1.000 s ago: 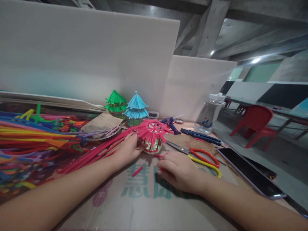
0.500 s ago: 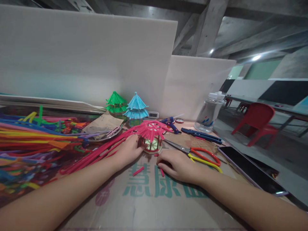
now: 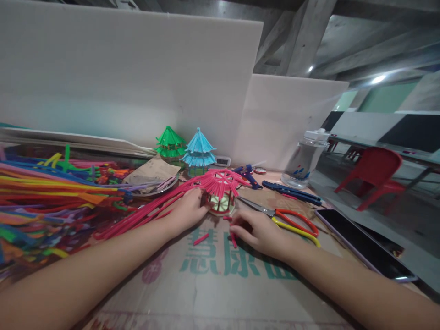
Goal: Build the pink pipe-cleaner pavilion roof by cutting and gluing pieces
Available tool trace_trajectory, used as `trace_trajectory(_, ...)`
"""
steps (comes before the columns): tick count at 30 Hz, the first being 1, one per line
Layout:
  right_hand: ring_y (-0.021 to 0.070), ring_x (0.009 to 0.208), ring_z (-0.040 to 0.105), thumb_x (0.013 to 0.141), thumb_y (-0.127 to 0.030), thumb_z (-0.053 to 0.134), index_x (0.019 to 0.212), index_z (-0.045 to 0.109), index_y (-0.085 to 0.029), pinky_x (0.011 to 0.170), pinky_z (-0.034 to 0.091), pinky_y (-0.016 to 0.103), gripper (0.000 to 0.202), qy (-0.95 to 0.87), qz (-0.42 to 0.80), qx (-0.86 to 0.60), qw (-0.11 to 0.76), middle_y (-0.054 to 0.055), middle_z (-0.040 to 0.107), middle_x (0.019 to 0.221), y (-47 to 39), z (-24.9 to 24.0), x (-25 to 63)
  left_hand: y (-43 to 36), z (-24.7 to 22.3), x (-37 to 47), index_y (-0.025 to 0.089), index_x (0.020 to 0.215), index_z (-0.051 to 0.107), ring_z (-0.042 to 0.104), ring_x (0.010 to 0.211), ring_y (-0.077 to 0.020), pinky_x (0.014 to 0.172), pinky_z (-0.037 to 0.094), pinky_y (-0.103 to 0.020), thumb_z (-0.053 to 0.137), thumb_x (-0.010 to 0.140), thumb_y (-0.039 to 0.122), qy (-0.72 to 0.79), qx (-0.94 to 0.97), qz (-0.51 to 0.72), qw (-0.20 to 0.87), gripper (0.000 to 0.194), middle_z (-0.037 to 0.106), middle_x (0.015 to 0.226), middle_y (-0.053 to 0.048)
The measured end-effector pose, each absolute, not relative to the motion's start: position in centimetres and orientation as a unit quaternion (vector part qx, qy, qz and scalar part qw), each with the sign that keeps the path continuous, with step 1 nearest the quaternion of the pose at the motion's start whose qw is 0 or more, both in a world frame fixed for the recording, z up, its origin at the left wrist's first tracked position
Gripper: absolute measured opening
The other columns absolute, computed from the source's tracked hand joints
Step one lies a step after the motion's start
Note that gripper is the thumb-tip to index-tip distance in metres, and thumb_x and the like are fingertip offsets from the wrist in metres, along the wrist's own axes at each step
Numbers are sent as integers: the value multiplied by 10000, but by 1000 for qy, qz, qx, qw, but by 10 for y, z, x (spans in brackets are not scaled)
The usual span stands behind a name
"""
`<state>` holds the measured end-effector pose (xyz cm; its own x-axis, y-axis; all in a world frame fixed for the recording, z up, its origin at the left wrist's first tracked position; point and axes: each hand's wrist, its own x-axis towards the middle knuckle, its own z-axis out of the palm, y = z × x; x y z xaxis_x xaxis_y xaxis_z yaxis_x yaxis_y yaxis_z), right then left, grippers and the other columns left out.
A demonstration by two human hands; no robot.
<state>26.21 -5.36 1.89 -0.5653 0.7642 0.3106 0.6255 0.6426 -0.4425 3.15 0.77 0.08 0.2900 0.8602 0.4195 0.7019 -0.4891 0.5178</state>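
Note:
A small pavilion model with a pink strip roof [image 3: 222,183] stands on a pale base at the centre. My left hand [image 3: 190,206] is at its left side, its fingers closed against the base and posts, beside a bundle of long pink strips [image 3: 140,215]. My right hand [image 3: 254,229] rests on the cardboard just right of the model, thumb and fingers curled but apart, close to a short pink piece [image 3: 234,240]. Another short pink piece [image 3: 201,239] lies in front of the model. Scissors [image 3: 297,222] with orange and yellow handles lie behind my right hand.
Green [image 3: 170,144] and blue [image 3: 198,153] pavilions stand behind. A glue gun [image 3: 250,176], blue cutter [image 3: 292,192], water bottle [image 3: 304,158] and phone [image 3: 360,243] are to the right; colourful strips [image 3: 51,192] and a dish [image 3: 153,176] lie left.
The camera view has shifted slightly, moving the scene a little to the right. My right hand's thumb and fingers have spread a bit; my left hand stays at the pink model.

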Motion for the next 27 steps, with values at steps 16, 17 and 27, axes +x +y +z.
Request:
trace_trajectory(16,64,458,382,738,-518,736,1064,669,-157,456,273,214,492,-573,536,-431,446,-77,485,541,-54,25,246,7,1,28,187,792,487,580,768,-232,665,433,-341,561,852,281,475,811,330,87,133,599,818,-75)
trace_trajectory(17,63,455,374,736,-527,736,1018,687,-153,454,262,214,470,-566,546,-425,448,-78,469,524,-54,25,246,6,3,29,188,793,487,579,769,-232,664,434,-341,565,851,288,478,809,332,82,140,597,820,-74)
trace_trajectory(27,149,710,635,936,-239,534,906,719,-170,672,477,263,200,-866,243,-302,316,53,709,772,-83,25,245,2,7,30,157,930,582,631,882,-235,787,502,-365,586,838,236,458,792,367,169,121,667,933,-84)
